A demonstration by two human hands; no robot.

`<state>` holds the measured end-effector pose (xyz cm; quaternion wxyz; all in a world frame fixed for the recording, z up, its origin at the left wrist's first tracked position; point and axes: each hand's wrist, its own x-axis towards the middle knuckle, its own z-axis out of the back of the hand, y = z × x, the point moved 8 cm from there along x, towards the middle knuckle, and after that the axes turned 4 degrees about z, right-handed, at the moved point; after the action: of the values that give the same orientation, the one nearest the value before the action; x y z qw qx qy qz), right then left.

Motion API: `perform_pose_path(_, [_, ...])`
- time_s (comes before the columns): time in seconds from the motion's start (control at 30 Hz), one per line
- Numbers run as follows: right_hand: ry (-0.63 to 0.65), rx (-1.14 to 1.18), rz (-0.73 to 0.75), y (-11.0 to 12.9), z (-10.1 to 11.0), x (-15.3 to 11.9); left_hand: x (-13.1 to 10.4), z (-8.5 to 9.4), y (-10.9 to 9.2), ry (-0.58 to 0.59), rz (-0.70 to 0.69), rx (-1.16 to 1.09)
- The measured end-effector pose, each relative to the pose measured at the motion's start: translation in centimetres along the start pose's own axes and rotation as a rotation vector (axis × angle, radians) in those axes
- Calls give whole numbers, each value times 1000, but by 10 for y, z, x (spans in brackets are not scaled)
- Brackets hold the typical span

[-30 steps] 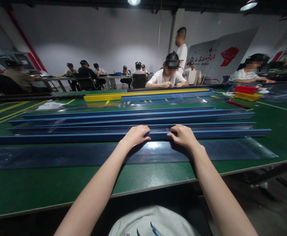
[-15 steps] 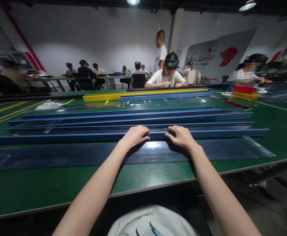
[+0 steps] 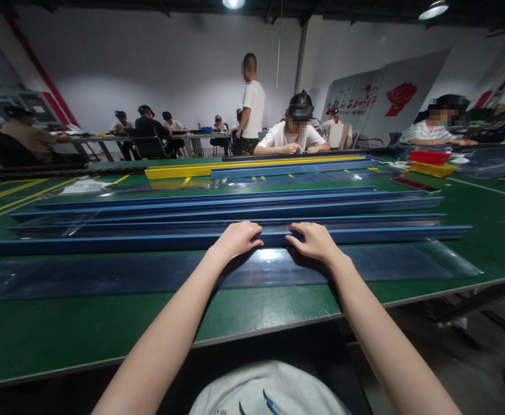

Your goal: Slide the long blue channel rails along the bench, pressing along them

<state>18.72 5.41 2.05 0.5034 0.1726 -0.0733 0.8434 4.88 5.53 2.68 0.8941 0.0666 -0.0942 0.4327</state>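
Head view: blue strip (image 3: pixel 105 244) lies lengthwise on green table (image 3: pixel 269 314). Left hand (image 3: pixel 240 237) and right hand (image 3: pixel 311 239) grip blue strip near its middle, spaced apart. Thumbs on near face, fingers curled over top edge; strip between thumb and fingers of each hand. Clear film (image 3: pixel 148 274): near side of blue strip. Other blue strips (image 3: pixel 304 208): far side of it.

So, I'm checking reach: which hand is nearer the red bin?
Right: the right hand is short of the red bin and to its left; the left hand is farther left.
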Motion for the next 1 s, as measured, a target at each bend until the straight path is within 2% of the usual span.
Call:
perform_pose_path(0.43, [29,-1,-28,-1,-1,1,1,-2,2,7,18,-7])
perform_pose_path(1.0, [2,-20,-13,0,0,1,0,-2,3,2,22,-2])
